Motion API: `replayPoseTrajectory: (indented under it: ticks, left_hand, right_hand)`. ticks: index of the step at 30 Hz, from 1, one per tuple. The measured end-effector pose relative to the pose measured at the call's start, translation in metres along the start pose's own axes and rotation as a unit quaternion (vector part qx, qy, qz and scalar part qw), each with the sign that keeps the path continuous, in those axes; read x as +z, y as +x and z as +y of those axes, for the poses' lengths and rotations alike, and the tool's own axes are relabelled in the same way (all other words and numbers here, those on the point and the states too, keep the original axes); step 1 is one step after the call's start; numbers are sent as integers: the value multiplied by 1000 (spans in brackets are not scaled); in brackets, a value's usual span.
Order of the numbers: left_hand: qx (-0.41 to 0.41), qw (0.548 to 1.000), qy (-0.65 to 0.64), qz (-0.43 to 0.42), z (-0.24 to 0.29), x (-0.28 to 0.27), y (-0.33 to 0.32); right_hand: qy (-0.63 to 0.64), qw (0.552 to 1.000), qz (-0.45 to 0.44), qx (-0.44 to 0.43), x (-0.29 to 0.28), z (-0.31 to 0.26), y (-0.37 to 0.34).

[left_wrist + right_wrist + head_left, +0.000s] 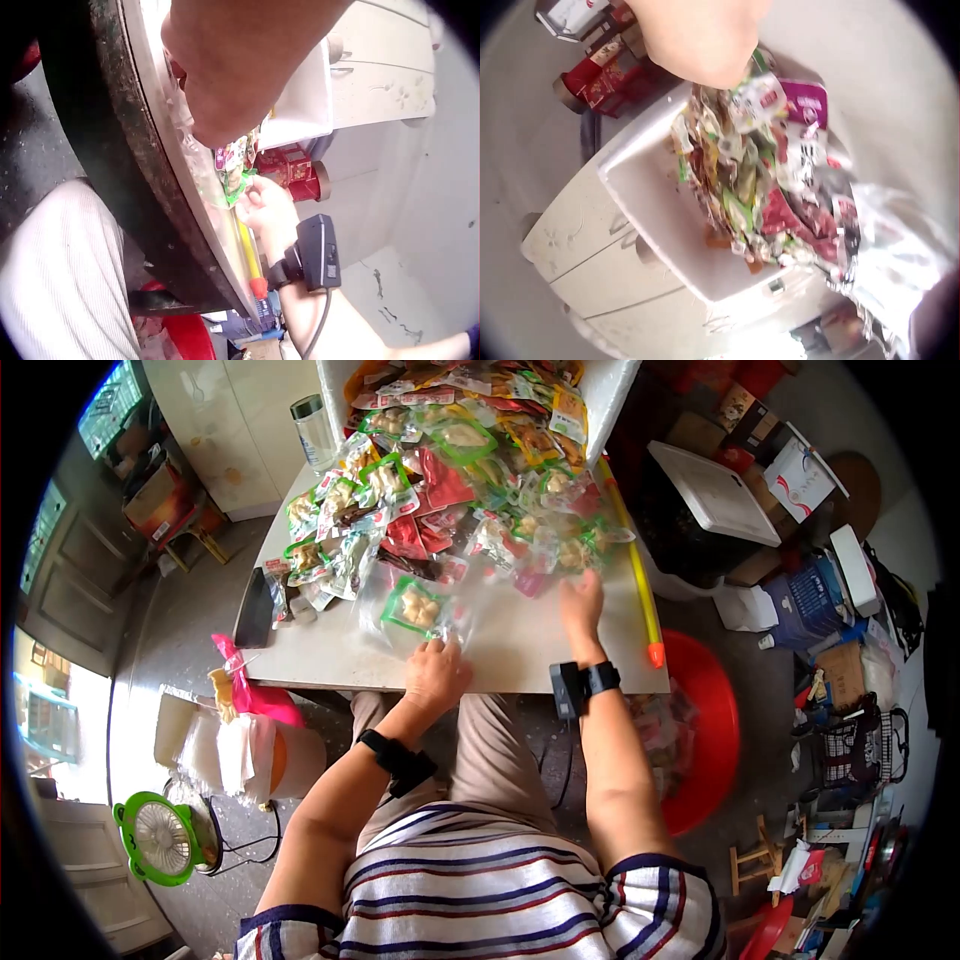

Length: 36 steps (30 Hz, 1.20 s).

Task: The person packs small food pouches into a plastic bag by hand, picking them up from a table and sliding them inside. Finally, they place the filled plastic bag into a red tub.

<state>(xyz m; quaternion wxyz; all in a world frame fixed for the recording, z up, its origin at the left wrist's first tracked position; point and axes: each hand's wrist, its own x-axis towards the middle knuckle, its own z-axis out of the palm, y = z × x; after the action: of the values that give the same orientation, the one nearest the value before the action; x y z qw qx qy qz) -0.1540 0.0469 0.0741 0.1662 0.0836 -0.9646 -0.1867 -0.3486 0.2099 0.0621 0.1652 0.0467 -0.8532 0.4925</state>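
A clear plastic bag (375, 610) lies near the table's front edge, with a green-edged packet (415, 606) of pale, rounded pieces inside it. My left hand (438, 672) holds the bag's near edge with curled fingers; in the left wrist view, the forearm hides most of this grip. Farther right, my right hand (583, 608) reaches to the near side of the heap, its fingertips right at a green-edged packet (578, 552). In the left wrist view the right hand (268, 210) has bent fingers beside that green edge; I cannot tell whether they pinch it.
A heap of small snack packets (445, 480) spills from a white foam box (612, 400) lying on its side. A yellow stick (640, 575) runs along the right table edge, above a red basin (715, 730). At left are a glass jar (314, 435) and a dark phone-like slab (254, 610).
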Motion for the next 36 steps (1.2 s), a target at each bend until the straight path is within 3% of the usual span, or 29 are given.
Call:
replayPoseTrajectory:
  ticks: [2,5,8,12,13,14,15,17,18,23,31,34,36]
  left_hand:
    - [-14,1000,-3,-12,-2,1,0]
    - [-7,1000,-7,-13,0,-1,-1]
    - [-1,1000,-13,-13,-4,2,-3]
    - [0,1000,-18,8,-3,0,-3]
    - [2,1000,-17,10,-3,2,-3]
    - [5,1000,-15,13,-4,4,-3]
    - [8,1000,-14,15,-5,5,-3]
    - [0,1000,-14,14,-4,5,-3]
    - [-5,1000,-14,14,-4,6,-3]
    - [-6,999,-35,18,-1,6,-7]
    - [-5,999,-36,4,0,5,-9]
    - [-64,994,-91,-4,8,-9,-11]
    - [-104,971,-208,-49,8,-13,-11]
  right_hand:
    - [-93,989,49,-107,-3,25,23]
    - [-210,967,84,-116,-4,21,33]
    - [-299,953,-18,-39,-10,13,45]
    - [-159,978,25,-129,-16,32,56]
    - [-97,987,47,-116,-19,30,55]
    - [-53,997,12,-50,-29,29,55]
    - [69,997,-5,-29,-38,22,48]
    - [318,945,-53,52,-56,14,33]
    - [439,888,-84,110,-66,9,25]
    - [547,791,-210,177,-103,-18,-15]
    - [575,719,-260,292,-69,-32,-70]
    - [578,706,-282,296,-66,-47,-85]
    - [587,704,-303,261,-68,-53,-90]
